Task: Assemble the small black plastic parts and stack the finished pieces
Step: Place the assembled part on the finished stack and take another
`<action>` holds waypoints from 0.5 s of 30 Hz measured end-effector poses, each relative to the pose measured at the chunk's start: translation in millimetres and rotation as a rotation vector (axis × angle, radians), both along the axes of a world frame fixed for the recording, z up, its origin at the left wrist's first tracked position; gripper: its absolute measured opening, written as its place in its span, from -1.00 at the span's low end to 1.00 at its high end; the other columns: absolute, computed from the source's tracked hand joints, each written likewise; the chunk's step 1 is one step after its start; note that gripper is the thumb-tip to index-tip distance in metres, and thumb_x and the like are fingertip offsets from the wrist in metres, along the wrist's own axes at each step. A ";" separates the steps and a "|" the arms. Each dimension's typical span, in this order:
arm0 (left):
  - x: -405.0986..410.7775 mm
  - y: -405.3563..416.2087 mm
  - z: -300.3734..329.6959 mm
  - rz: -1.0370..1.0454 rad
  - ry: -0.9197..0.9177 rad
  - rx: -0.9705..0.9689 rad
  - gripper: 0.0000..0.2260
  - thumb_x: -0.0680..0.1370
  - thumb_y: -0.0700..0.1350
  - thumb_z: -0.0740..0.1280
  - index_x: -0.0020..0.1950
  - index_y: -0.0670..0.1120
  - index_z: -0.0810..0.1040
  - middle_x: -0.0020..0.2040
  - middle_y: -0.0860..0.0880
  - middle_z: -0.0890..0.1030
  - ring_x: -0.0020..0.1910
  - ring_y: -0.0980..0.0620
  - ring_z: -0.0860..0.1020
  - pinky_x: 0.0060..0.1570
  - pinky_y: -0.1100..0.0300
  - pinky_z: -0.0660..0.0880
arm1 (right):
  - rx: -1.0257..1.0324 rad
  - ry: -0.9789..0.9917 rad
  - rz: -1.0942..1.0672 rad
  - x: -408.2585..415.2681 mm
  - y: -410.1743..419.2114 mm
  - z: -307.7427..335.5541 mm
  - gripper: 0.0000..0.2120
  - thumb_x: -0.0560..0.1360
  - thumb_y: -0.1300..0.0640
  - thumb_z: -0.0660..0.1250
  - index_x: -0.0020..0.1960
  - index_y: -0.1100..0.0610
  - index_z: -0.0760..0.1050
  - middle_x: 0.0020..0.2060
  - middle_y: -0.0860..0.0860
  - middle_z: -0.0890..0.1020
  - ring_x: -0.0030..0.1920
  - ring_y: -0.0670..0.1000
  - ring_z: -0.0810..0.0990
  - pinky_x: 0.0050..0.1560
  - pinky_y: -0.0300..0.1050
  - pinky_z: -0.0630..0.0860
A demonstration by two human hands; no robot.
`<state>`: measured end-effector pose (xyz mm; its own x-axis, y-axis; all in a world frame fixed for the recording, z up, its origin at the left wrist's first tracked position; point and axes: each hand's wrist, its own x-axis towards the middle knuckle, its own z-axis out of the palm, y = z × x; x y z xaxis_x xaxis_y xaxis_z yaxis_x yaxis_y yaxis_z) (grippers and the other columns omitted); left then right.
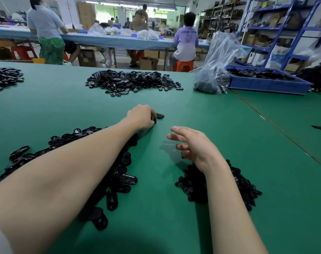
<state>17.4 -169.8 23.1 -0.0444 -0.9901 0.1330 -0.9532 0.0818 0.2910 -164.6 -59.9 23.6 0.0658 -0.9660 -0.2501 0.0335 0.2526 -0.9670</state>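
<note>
My left hand (141, 116) reaches forward over the green table (229, 162), its fingers curled around a small black plastic part (159, 115) that pokes out past the fingertips. My right hand (190, 145) hovers just above the table with fingers loosely spread and holds nothing. A pile of flat oval black parts (119, 173) lies under and beside my left forearm. A smaller heap of black parts (238, 186) sits under my right wrist.
A large heap of black parts (134, 80) lies at the table's far middle, another (3, 77) at far left. A clear plastic bag (214, 70) and a blue tray (266, 83) of parts stand at the back right. People work at a far table.
</note>
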 end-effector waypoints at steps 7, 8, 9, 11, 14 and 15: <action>11.9 29.9 10.0 -0.011 0.129 -0.025 -0.71 0.57 -0.10 0.35 0.27 0.14 0.57 0.32 0.01 0.57 0.24 -0.07 0.55 0.18 0.04 0.50 | -0.027 0.049 0.005 0.8 1.0 1.9 -0.83 0.57 0.02 0.43 0.12 0.04 0.65 -0.23 -0.10 0.74 -0.47 -0.12 0.38 -0.54 -0.32 0.25; 16.4 40.3 13.3 -0.003 0.166 -0.027 -0.70 0.57 -0.15 0.34 0.25 0.14 0.58 0.31 0.02 0.58 0.18 -0.06 0.57 0.17 0.03 0.51 | -0.031 0.074 0.007 1.5 1.1 1.8 -0.83 0.57 0.01 0.42 0.12 0.04 0.65 -0.23 -0.10 0.74 -0.46 -0.12 0.38 -0.53 -0.32 0.26; 21.6 51.8 15.8 0.006 0.219 -0.038 -0.71 0.57 -0.18 0.32 0.21 0.14 0.60 0.27 0.05 0.60 0.12 -0.03 0.58 0.16 0.03 0.53 | -0.034 0.106 0.010 2.9 1.6 1.3 -0.83 0.57 0.00 0.42 0.11 0.04 0.65 -0.23 -0.11 0.74 -0.43 -0.11 0.39 -0.53 -0.32 0.26; 31.2 76.9 16.8 0.023 0.360 -0.084 -0.72 0.57 -0.23 0.28 0.09 0.11 0.65 0.13 0.10 0.65 -0.04 0.09 0.60 0.07 0.21 0.54 | -0.045 0.192 0.018 7.2 2.9 0.2 -0.84 0.57 -0.02 0.42 0.09 0.03 0.65 -0.24 -0.14 0.74 -0.38 -0.09 0.39 -0.51 -0.33 0.28; 35.0 109.7 13.5 0.001 0.474 -0.123 -0.70 0.55 -0.29 0.26 -0.04 0.07 0.68 -0.07 0.15 0.68 -0.20 0.31 0.56 -0.21 0.59 0.36 | -0.115 0.395 0.112 17.5 5.8 -1.8 -0.88 0.57 0.00 0.42 0.02 0.02 0.67 -0.27 -0.16 0.74 -0.43 -0.15 0.41 -0.49 -0.39 0.33; 33.5 115.9 12.0 -0.016 0.495 -0.110 -0.72 0.56 -0.27 0.26 -0.06 0.08 0.67 -0.11 0.16 0.69 -0.21 0.29 0.58 -0.20 0.56 0.38 | -0.157 0.479 0.184 22.0 7.4 -1.4 -0.90 0.56 0.03 0.43 -0.01 0.03 0.68 -0.26 -0.15 0.74 -0.46 -0.19 0.42 -0.45 -0.40 0.37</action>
<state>50.9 -53.8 35.0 0.0354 -0.9688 0.2452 -0.7013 0.1507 0.6967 -142.6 -52.5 22.2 0.1512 -0.9775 -0.1474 -0.4522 0.0642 -0.8896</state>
